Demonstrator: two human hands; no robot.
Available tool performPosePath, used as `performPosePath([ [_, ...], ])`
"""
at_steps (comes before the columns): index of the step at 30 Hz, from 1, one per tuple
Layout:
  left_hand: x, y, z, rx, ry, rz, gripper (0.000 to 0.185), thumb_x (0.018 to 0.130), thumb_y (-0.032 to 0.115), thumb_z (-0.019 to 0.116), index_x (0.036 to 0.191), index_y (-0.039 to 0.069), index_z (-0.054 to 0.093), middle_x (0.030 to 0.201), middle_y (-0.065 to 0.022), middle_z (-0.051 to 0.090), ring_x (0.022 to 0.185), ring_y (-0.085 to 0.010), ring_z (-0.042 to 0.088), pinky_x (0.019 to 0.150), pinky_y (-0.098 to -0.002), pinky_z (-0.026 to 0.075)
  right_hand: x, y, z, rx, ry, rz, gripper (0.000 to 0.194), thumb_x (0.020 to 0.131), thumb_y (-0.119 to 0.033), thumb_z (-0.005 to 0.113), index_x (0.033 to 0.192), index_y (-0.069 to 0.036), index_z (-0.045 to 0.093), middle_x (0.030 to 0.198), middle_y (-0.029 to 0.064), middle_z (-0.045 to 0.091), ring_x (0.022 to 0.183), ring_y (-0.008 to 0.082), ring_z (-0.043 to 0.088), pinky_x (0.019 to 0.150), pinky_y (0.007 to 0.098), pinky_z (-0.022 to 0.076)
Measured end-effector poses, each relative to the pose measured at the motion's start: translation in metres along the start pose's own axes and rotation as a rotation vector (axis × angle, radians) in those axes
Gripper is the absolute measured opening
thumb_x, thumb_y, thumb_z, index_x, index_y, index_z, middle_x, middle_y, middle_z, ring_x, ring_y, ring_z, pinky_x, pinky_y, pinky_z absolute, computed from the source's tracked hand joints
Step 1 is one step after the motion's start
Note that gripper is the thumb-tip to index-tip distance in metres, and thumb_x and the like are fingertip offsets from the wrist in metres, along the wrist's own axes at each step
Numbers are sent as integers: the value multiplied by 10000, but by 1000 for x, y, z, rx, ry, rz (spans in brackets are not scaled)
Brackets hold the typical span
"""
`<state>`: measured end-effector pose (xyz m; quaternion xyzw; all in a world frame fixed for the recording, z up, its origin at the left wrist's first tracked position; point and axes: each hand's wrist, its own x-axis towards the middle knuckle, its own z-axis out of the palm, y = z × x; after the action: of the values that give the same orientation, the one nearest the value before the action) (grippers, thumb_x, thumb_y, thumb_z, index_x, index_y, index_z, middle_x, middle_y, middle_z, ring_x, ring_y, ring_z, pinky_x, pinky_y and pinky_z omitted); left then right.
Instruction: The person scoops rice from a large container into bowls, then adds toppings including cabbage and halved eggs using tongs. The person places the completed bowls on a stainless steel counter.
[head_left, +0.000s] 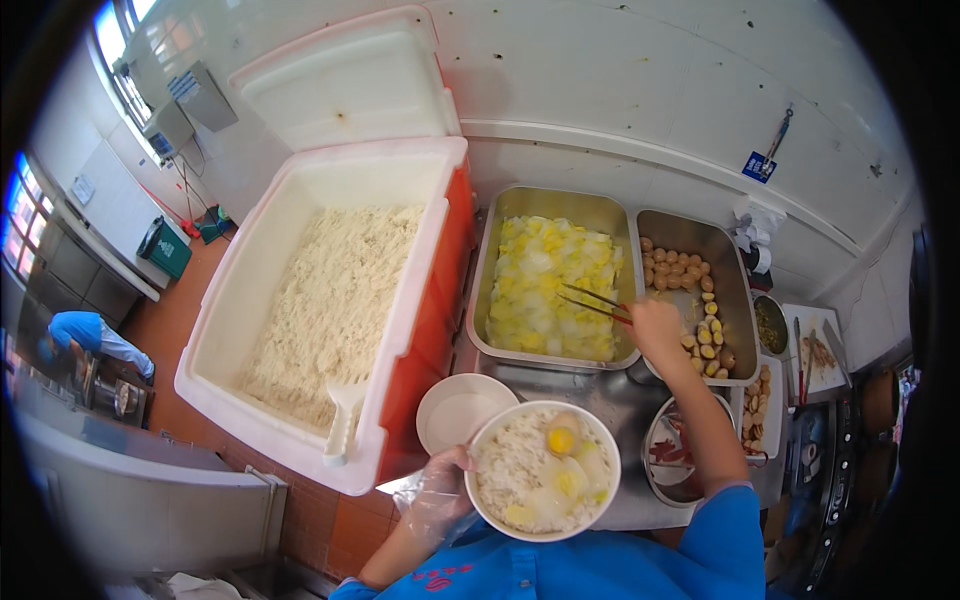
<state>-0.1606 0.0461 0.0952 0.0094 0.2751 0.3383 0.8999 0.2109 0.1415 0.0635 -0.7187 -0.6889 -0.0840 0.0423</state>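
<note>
My left hand (441, 489), in a clear plastic glove, grips the rim of a white bowl (616, 480) close to my body. Cooked rice (506, 469) fills the bowl, topped with a halved egg (561, 440) and pale cabbage pieces (568, 481). My bare right hand (657, 326) holds metal tongs with red grips (621, 315). Their parted tips reach over the chopped cabbage (551, 270) in a deep steel pan (480, 300). To the right, a second steel pan (739, 300) contains whole brown eggs (671, 266) and halved eggs (706, 337).
A large red-and-white insulated box (420, 352) of rice stands left, lid raised, with a white scoop (345, 420) inside. Nearby are an empty white bowl (450, 409), a steel pot with meat (664, 491), sliced food in a tray (776, 409) and a knife (834, 349). Another person (82, 334) bends far left.
</note>
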Motion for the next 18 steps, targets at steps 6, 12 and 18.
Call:
performPosePath([
  [6, 10, -10, 12, 72, -123, -22, 835, 606, 71, 523, 1425, 12, 373, 1390, -172, 485, 1294, -292, 456, 1128, -388, 317, 64, -16, 52, -146, -53, -24, 121, 704, -167, 730, 731, -51, 710, 746, 129, 673, 710, 295, 678, 609, 388, 534],
  [12, 12, 1, 10, 64, -45, 35, 812, 618, 78, 520, 1416, 23, 382, 1374, -161, 501, 1283, -290, 465, 1118, -392, 331, 37, -1, 9, 11, -69, 74, 197, 717, -284, 766, 865, -154, 759, 753, 114, 680, 708, 294, 670, 627, 411, 528],
  [18, 39, 1, 12, 40, -61, 219, 733, 669, 91, 499, 1393, 66, 387, 1387, -123, 475, 1298, -274, 443, 1118, -427, 330, -24, 25, -75, 373, 12, 155, 308, 717, -328, 767, 973, -158, 756, 778, 114, 680, 704, 291, 652, 639, 397, 496],
])
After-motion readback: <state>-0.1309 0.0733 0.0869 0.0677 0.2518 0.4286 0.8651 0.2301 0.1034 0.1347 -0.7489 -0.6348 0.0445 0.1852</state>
